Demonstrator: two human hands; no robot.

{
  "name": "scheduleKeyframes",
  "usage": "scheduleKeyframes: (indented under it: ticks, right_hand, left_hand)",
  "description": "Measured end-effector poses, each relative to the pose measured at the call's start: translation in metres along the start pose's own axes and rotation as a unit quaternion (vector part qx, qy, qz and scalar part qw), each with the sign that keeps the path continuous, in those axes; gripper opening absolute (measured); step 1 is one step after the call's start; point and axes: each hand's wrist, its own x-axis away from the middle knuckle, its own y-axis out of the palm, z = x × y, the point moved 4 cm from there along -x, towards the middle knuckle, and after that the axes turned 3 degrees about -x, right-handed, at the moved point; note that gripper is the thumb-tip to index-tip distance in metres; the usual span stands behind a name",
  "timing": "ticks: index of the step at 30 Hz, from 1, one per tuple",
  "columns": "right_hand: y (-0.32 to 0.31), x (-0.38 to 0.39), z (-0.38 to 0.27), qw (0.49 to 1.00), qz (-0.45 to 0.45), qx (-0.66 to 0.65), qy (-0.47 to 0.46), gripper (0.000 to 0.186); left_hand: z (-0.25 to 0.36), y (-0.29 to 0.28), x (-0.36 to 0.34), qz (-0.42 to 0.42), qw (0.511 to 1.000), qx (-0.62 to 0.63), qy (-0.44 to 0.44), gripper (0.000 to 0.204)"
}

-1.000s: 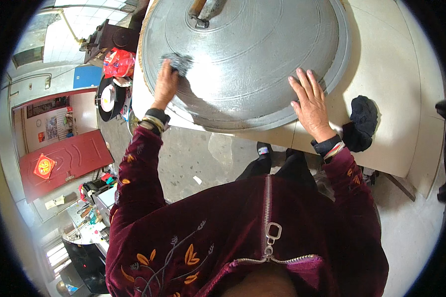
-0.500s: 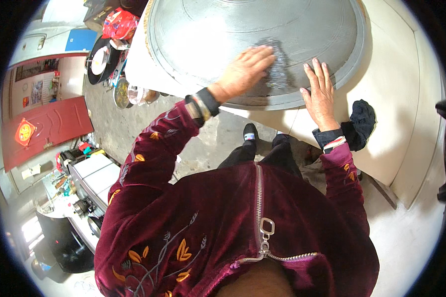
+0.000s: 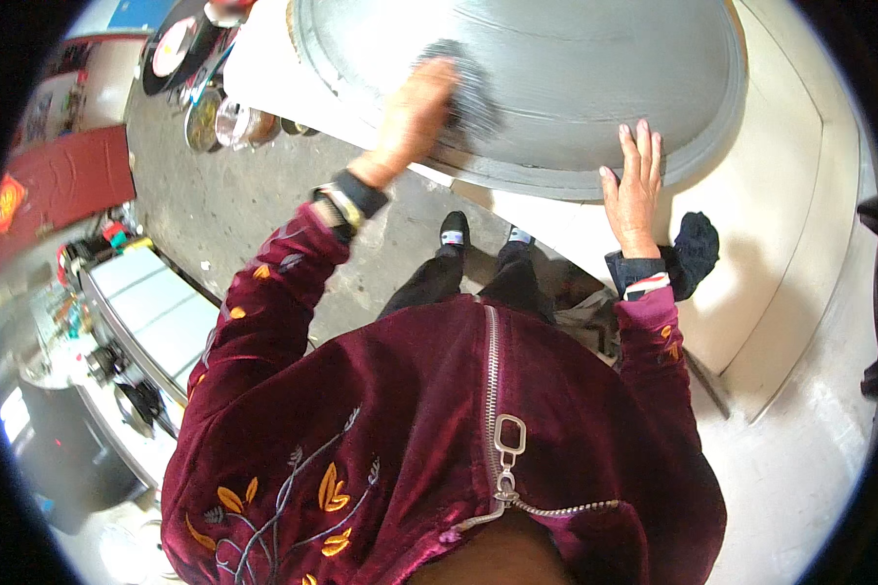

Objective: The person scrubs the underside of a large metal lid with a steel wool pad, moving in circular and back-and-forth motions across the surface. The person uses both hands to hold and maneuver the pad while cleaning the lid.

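Observation:
A large grey metal lid (image 3: 595, 68) lies on the pale tiled counter (image 3: 780, 195) at the top of the view. My left hand (image 3: 410, 122), blurred, presses a shaggy silvery-grey scouring pad (image 3: 468, 93) on the lid's left part, with fingers curled over it. My right hand (image 3: 632, 185) rests with spread fingertips on the lid's lower right rim and holds nothing. Just beside my right wrist, a crumpled black cloth (image 3: 698, 249) lies on the counter.
At upper left stand a black pan (image 3: 156, 73) with a white dish in it and several bowls (image 3: 244, 122). Concrete floor (image 3: 254, 205) shows below my left side. A red door (image 3: 78, 185) and a cluttered cooking counter (image 3: 156, 322) are at left.
My left hand and pad moved from the lid's left side rightward toward its middle, then partly back left. My right hand stays on the rim. The view has shifted, showing less of the lid.

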Motion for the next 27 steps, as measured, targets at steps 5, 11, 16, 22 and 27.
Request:
scheduleKeyframes:
  ticks: [5, 11, 16, 22, 27]
  right_hand:
    - [-0.002, -0.002, -0.003, 1.0, -0.022, 0.001, -0.006, 0.074]
    - [-0.002, -0.002, -0.005, 0.999, -0.035, 0.016, -0.026, 0.076]
    - [-0.001, -0.002, -0.005, 0.998, -0.044, 0.011, -0.045, 0.076]
    - [0.0, -0.002, -0.006, 0.996, -0.06, -0.001, -0.061, 0.072]
    - [-0.001, -0.002, -0.008, 0.995, -0.061, -0.011, -0.076, 0.072]
  left_hand:
    - [0.065, 0.023, -0.023, -0.054, 0.996, 0.041, 0.064, 0.039]
    - [-0.077, -0.039, 0.02, 0.075, 0.997, -0.032, 0.013, 0.05]
    - [-0.197, -0.045, 0.046, 0.168, 0.929, 0.187, -0.273, 0.04]
    - [-0.055, -0.032, 0.051, 0.114, 0.985, -0.019, -0.13, 0.05]
    - [0.033, -0.012, 0.047, 0.063, 0.991, 0.057, -0.107, 0.041]
